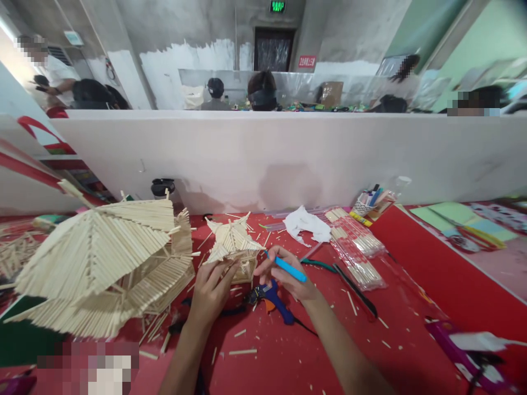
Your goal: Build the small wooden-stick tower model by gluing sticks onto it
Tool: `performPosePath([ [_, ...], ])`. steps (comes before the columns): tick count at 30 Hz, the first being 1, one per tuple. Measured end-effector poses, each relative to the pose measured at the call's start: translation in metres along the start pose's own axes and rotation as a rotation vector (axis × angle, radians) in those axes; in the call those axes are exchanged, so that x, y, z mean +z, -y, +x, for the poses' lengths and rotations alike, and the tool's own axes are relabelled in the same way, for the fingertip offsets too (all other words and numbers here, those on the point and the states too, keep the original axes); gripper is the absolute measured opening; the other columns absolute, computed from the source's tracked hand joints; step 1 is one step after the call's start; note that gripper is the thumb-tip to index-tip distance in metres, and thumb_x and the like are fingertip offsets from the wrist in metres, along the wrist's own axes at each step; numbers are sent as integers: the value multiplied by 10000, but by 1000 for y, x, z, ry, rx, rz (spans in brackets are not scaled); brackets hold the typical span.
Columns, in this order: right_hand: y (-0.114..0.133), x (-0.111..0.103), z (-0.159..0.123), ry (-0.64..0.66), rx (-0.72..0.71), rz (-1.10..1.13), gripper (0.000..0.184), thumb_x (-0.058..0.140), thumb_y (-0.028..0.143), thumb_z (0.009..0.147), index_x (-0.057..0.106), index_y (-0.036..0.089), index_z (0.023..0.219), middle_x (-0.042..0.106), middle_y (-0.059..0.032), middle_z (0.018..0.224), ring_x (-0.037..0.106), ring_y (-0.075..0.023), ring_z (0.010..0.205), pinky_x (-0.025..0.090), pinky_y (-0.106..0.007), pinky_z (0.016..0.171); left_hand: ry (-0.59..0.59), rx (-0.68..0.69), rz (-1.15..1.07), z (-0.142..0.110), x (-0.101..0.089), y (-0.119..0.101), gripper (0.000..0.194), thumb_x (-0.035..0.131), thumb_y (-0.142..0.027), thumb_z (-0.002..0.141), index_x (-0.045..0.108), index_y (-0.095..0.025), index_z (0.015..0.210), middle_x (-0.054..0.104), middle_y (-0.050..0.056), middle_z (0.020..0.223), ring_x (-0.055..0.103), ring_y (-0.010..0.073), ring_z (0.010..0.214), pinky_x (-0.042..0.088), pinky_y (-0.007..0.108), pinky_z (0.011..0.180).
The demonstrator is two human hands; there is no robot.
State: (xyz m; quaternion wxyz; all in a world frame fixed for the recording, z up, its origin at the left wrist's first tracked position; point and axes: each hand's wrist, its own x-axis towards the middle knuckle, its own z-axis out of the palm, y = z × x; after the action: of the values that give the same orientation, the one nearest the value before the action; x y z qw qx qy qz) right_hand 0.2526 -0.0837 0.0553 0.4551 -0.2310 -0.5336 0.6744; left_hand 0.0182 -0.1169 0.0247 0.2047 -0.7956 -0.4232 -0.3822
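Note:
A small pavilion model made of thin wooden sticks, with upturned roof corners, stands on the red table in the middle. My left hand grips its near left side, with the fingertips at the roof's lower edge. In my right hand is a blue pen, its tip close to the roof's right corner. Just below the model lies a blue glue gun with an orange trigger. A much larger stick-built pavilion with layered roofs stands to the left.
Stick bundles in plastic lie to the right, near crumpled white paper and a black-handled tool. A pen basket, scissors and a purple power strip are farther right. Behind runs a white partition; people sit beyond.

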Motion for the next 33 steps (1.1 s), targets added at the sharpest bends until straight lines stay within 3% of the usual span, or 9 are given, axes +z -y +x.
performPosePath([
  [4, -7, 5, 10, -161, -133, -209, 400, 523, 623, 945, 577, 230, 895, 658, -5, 592, 571, -153, 494, 466, -261, 504, 6, -2, 0, 1, -2, -1, 443, 558, -54, 917, 634, -204, 1327, 727, 98, 1097, 608, 227, 1063, 471, 375, 963],
  [8, -8, 1, 7, -182, -355, -600, 416, 453, 554, 994, 679, 220, 894, 624, -4, 602, 575, -149, 533, 482, -268, 536, 14, -4, -3, 2, -4, -2, 435, 541, -69, 932, 624, -203, 1337, 727, 99, 1100, 608, 226, 1059, 472, 377, 964],
  [10, -11, 0, 3, -191, -437, -687, 338, 460, 473, 1002, 683, 223, 959, 636, -5, 635, 606, -150, 561, 516, -272, 578, 16, -2, -3, 2, -3, -2, 446, 541, -58, 930, 616, -207, 1343, 726, 98, 1114, 605, 226, 1064, 470, 377, 963],
  [13, -20, 2, -1, -296, -430, -665, 130, 573, 326, 946, 620, 230, 1018, 681, -4, 721, 670, -153, 610, 548, -253, 584, 22, -11, 2, 1, -3, -3, 457, 546, -46, 924, 614, -213, 1344, 725, 97, 1125, 603, 224, 1073, 464, 380, 978],
  [16, -24, 4, -2, -369, -423, -708, 81, 654, 252, 875, 598, 232, 930, 678, 5, 724, 656, -139, 572, 528, -227, 528, 21, -17, 8, 0, -2, -3, 451, 553, -50, 920, 627, -221, 1331, 729, 94, 1099, 605, 223, 1073, 467, 380, 985],
  [26, -21, 7, -4, -326, -556, -927, 91, 643, 184, 847, 622, 225, 926, 707, -24, 797, 689, -171, 712, 563, -277, 670, 1, -15, 8, 5, -3, -5, 422, 577, -58, 910, 651, -223, 1291, 732, 91, 1079, 608, 219, 1037, 471, 369, 962],
  [33, -20, 9, 0, -312, -602, -958, 73, 630, 183, 866, 619, 229, 923, 691, -22, 777, 671, -168, 696, 554, -279, 662, 5, -15, 2, 2, -2, -3, 439, 573, -34, 898, 650, -212, 1292, 728, 95, 1102, 597, 225, 1062, 465, 375, 977],
])
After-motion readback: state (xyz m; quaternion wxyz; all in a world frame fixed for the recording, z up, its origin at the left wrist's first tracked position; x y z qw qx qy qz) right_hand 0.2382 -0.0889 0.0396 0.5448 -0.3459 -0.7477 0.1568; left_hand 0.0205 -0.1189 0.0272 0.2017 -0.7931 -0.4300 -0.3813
